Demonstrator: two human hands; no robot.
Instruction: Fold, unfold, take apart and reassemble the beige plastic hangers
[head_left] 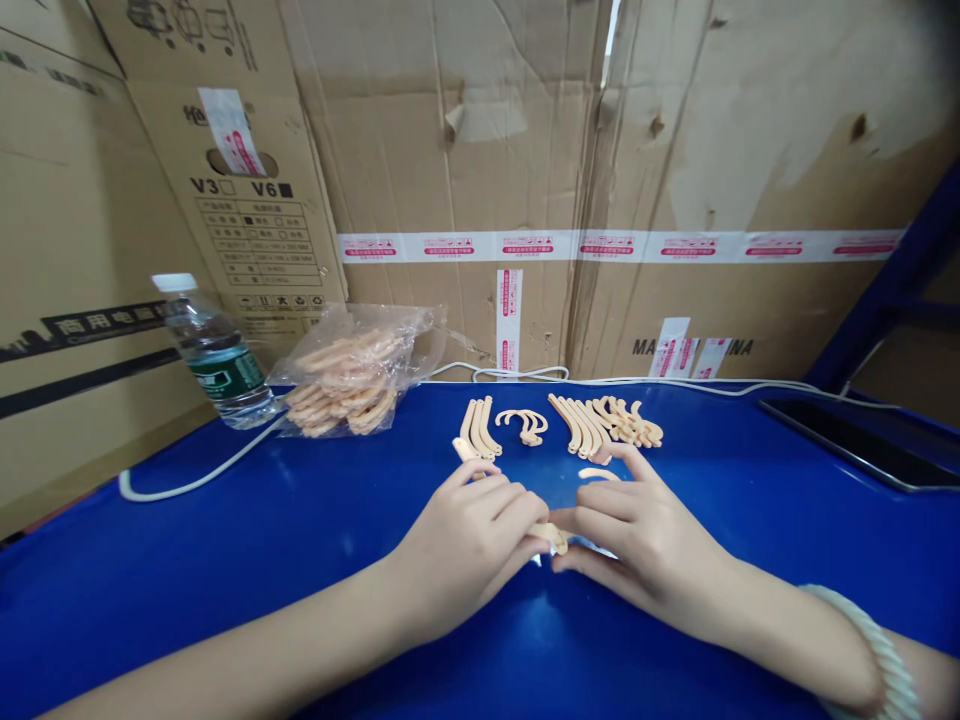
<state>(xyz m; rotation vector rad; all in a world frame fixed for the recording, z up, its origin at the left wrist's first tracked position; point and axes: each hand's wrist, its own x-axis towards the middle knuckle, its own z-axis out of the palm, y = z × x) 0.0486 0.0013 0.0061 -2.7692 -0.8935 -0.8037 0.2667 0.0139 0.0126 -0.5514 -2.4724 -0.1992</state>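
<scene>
Both my hands meet low over the blue table (360,620). My left hand (480,535) is closed around a beige hanger piece (553,537), whose end pokes out past my fingertips; most of it is hidden. A beige rounded end (463,448) shows above that hand's fingers, and whether it belongs to the same piece I cannot tell. The thumb and fingers of my right hand (637,535) pinch at the end of the hanger piece from the right. One raised right finger is close to a row of long beige arms (581,425). A short curved piece (598,474) lies just beyond that hand.
Behind my hands lie more arms (480,428), several curved hooks (525,422) and a pile of small beige parts (630,422). A clear bag (349,375) of beige pieces, a water bottle (217,350), a white cable (195,485), a phone (862,440) and cardboard walls (465,170) surround the workspace.
</scene>
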